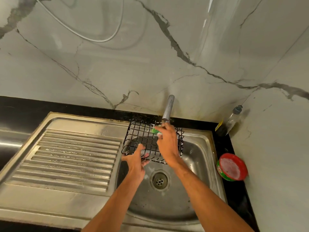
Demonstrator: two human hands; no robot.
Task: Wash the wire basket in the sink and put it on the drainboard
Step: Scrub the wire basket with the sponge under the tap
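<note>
Black wire basket (pixel 143 139), two hands (pixel 136 160)

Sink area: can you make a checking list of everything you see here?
Surface: ribbed steel drainboard bare, wet streaks.
Job's things: black wire basket held over the steel sink bowl, below the tap.
Clutter: red-rimmed soap tub; clear plastic bottle in the corner.
Hands: left hand grips the basket's near edge; right hand scrubs with a green scrub pad.
Cables: white cord on the wall.
Surroundings: marble-look wall.
</note>
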